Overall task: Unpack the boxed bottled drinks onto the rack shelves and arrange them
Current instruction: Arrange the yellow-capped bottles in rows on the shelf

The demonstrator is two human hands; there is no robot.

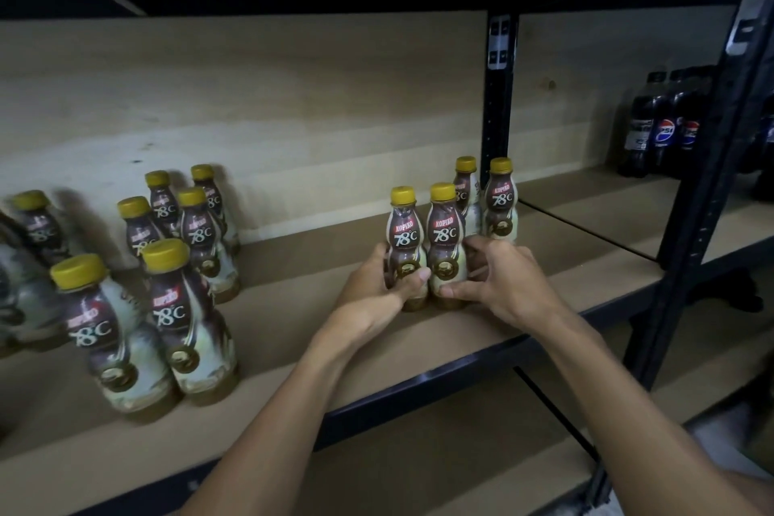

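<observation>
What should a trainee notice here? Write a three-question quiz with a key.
1. True or false: the left hand holds a Kopiko bottle standing on the shelf.
2. What colour are the Kopiko caps?
3. Which drinks stand in the next bay to the right? A) Pepsi bottles B) milk cartons C) juice cans

Key: 1 true; 2 yellow; 3 A.

A cluster of dark cola bottles with blue labels (661,126) is seen upright on the neighbouring bay, against a pale plywood backing board (251,105).
</observation>
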